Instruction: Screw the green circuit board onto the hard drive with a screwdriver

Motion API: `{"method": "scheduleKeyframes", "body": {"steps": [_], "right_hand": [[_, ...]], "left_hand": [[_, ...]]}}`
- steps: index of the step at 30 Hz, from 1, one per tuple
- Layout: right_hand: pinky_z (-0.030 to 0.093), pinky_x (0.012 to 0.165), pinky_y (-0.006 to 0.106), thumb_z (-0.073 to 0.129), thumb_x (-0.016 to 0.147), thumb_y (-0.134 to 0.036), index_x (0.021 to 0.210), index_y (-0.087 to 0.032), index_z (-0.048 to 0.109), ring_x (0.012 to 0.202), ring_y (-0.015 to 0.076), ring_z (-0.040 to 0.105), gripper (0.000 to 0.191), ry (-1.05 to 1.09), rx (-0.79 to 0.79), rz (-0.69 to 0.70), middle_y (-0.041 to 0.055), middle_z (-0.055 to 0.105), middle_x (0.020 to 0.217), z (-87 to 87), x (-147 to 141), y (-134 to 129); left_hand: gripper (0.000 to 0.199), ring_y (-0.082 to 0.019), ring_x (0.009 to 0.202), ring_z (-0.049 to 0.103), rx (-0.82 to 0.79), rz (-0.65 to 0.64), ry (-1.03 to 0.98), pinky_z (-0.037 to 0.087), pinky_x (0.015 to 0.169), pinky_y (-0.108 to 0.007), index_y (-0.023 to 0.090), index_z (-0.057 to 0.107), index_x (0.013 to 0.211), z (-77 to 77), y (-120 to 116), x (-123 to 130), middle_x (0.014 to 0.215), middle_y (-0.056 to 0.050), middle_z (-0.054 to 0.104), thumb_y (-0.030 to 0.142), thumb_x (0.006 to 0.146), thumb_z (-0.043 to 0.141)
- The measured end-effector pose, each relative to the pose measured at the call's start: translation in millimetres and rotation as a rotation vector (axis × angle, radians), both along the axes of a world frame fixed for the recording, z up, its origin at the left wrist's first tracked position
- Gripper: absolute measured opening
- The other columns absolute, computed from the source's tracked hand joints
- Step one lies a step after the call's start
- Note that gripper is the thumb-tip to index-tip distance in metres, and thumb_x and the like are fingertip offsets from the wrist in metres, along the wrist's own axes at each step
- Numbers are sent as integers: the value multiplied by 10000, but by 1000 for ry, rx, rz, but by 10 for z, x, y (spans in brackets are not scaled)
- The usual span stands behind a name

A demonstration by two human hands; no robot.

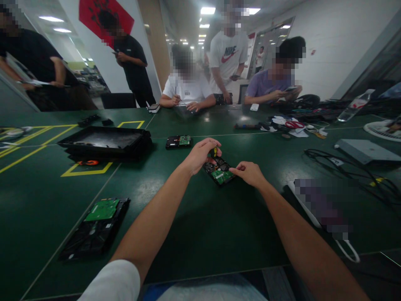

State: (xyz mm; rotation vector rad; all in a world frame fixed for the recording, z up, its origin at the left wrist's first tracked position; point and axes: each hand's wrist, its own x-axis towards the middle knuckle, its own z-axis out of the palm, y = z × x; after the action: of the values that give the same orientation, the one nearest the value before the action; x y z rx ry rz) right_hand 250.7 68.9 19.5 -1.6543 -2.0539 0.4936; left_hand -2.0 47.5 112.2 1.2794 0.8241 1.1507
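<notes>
In front of me on the green table (200,234) lies a hard drive (221,175) with a green circuit board on its upper face. My left hand (203,154) is wrapped round the black and yellow handle of a screwdriver (214,152), held upright over the drive's far part. The screwdriver's tip is hard to make out. At the drive's right edge, my right hand (247,172) grips it between thumb and fingers. Another hard drive (94,228) rests at the near left, and one more hard drive (178,141) lies beyond my left hand.
Stacked black trays (106,140) stand at the left, an orange-handled tool (88,162) beside them. To the right are a pixelated item with a white strap (347,249), black cables (338,161), a grey box (369,151) and a bottle (355,106). Several people are across the table.
</notes>
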Motion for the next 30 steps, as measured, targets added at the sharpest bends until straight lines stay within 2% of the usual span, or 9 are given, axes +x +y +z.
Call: {"method": "scheduleKeyframes", "body": {"steps": [5, 13, 18, 23, 26, 30], "right_hand": [[445, 626, 310, 698, 860, -645, 787, -236, 738, 733, 200, 685, 417, -3, -5, 6, 36, 763, 812, 14, 0, -8], [443, 635, 310, 696, 870, -624, 790, -232, 745, 744, 199, 686, 403, -4, -23, 8, 39, 769, 825, 51, -10, -27], [437, 639, 306, 685, 873, -624, 792, -222, 747, 738, 192, 679, 415, -4, -19, 11, 40, 766, 820, 30, -9, -18], [432, 635, 304, 696, 864, -626, 796, -222, 744, 734, 191, 676, 413, 2, -20, 6, 37, 764, 815, 5, -9, -2], [433, 637, 305, 700, 864, -619, 793, -224, 744, 735, 191, 678, 404, 7, -23, 10, 35, 764, 809, 1, -6, 5], [431, 630, 303, 702, 860, -626, 788, -223, 745, 738, 192, 682, 412, 3, -27, 8, 37, 765, 813, -1, -4, 3]], "left_hand": [[183, -189, 837, 649, -24, 7, -6, 548, 577, -248, 181, 632, 879, 37, -33, 5, 872, -81, 684, 362, 901, 622], [209, -206, 952, 595, 40, 28, 38, 597, 620, -262, 165, 715, 842, 29, -10, -8, 962, -85, 622, 361, 868, 648], [230, -197, 905, 624, 35, -1, 66, 559, 574, -229, 167, 745, 936, 27, -10, -18, 966, -92, 660, 367, 877, 649], [238, -188, 798, 655, -33, -45, 5, 508, 506, -219, 175, 676, 1030, 19, -26, 11, 882, -83, 689, 368, 894, 644], [210, -196, 811, 662, -49, -13, -17, 526, 533, -237, 180, 642, 982, 15, -29, 27, 880, -87, 700, 369, 891, 640], [208, -201, 904, 630, 40, 43, 53, 519, 567, -223, 166, 676, 860, 16, -12, 2, 934, -92, 674, 363, 882, 616]]}}
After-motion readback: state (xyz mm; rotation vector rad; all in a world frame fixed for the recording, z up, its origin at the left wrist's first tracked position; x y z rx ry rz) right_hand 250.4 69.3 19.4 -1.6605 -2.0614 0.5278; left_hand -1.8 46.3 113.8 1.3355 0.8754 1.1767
